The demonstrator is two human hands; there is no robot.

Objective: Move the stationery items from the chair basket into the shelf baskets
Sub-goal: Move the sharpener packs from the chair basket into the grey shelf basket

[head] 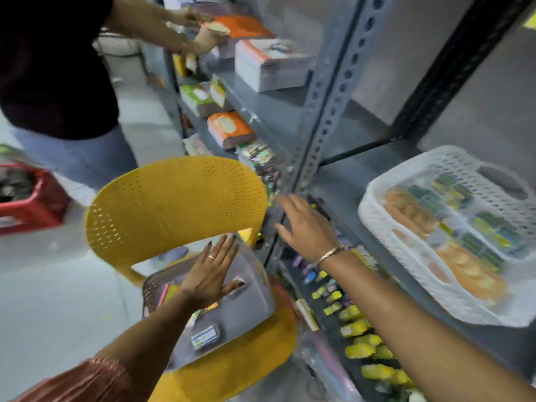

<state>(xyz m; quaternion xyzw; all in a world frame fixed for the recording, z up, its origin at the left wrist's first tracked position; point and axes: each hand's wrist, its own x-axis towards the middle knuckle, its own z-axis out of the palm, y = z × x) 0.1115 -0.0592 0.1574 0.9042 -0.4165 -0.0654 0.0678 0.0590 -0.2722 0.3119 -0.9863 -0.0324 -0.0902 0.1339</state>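
A grey perforated basket (246,309) sits on the seat of a yellow plastic chair (174,204). Inside it lie a small blue-and-white pack (204,337) and a few other small items near its left wall. My left hand (213,269) hovers flat over the basket with fingers spread and holds nothing. My right hand (306,224) reaches toward the grey metal shelf (327,111), fingers apart and empty. A white perforated shelf basket (385,227) at the right holds orange and green packs. The picture is blurred by motion.
Another person in a dark top stands at the upper left, handling orange books (240,26) on the shelf. A red crate (43,204) sits on the floor at the left. Lower shelf rows carry yellow items (359,329). Stacked notebooks (269,68) fill the upper shelf.
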